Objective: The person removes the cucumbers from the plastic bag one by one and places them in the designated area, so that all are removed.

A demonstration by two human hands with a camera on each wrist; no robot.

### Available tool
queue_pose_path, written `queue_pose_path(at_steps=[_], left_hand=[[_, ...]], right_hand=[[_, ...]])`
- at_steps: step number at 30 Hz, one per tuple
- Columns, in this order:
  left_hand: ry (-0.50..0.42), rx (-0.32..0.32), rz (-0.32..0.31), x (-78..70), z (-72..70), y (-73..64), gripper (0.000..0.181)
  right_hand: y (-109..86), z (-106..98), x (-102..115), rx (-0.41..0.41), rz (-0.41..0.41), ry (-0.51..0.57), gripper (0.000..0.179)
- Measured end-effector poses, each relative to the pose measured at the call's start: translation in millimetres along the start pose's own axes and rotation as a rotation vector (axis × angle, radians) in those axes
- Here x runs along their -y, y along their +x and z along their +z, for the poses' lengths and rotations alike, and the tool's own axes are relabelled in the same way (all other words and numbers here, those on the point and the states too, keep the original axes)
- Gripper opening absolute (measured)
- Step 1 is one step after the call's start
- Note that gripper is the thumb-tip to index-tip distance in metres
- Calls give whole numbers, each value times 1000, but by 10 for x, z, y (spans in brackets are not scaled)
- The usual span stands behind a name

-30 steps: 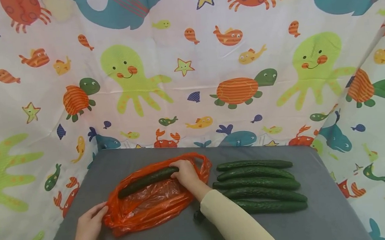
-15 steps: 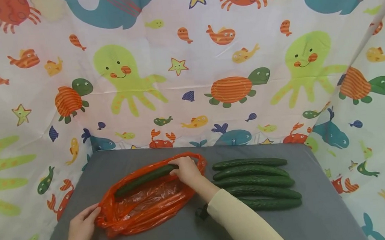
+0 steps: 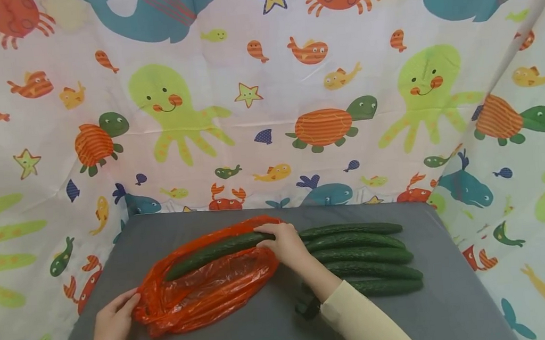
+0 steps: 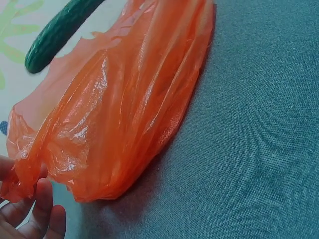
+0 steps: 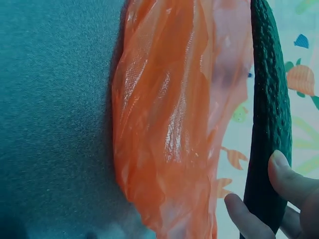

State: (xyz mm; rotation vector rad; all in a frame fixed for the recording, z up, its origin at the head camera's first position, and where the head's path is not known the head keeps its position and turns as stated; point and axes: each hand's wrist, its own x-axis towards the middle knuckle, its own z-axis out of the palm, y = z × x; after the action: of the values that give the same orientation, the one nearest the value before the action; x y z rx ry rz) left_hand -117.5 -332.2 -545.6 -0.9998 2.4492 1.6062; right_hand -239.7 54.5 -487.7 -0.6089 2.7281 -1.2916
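Note:
A red-orange plastic bag (image 3: 206,303) lies on the table with its opening facing up. My left hand (image 3: 114,324) pinches the bag's gathered left end; its fingers (image 4: 44,199) show at the edge of the left wrist view. My right hand (image 3: 285,246) grips the right end of a dark green cucumber (image 3: 216,252), thumb on one side and fingers on the other. Slightly slanted, this cucumber lies over the bag's opening, its left end within the bag's rim. In the right wrist view the held cucumber (image 5: 269,109) stands beside the bag.
To the right, several more cucumbers (image 3: 363,255) lie side by side on the grey table (image 3: 247,337); my right forearm covers part of them. Patterned fabric (image 3: 268,117) walls off the back and both sides. A small black object (image 3: 308,308) shows by the right wrist.
My right hand has drawn the cucumber to the right, so more of its length shows above the bag. The left hand keeps its hold on the bag. The head view has shifted slightly.

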Motion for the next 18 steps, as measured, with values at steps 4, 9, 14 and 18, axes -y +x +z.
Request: queue_pose_path(at_steps=[4, 9, 14, 18], left_hand=[[-12, -8, -25, -7, -7, 19, 59], [-11, -6, -29, 6, 7, 21, 58], [-7, -17, -33, -1, 16, 27, 58], [-4, -26, -37, 1, 10, 32, 57]], right_hand=[[-121, -107, -36, -33, -30, 28, 39], [-342, -275, -100, -88, -22, 39, 41], [-578, -414, -249, -147, 41, 43, 44], [-760, -524, -383, -176, 90, 43, 45]])
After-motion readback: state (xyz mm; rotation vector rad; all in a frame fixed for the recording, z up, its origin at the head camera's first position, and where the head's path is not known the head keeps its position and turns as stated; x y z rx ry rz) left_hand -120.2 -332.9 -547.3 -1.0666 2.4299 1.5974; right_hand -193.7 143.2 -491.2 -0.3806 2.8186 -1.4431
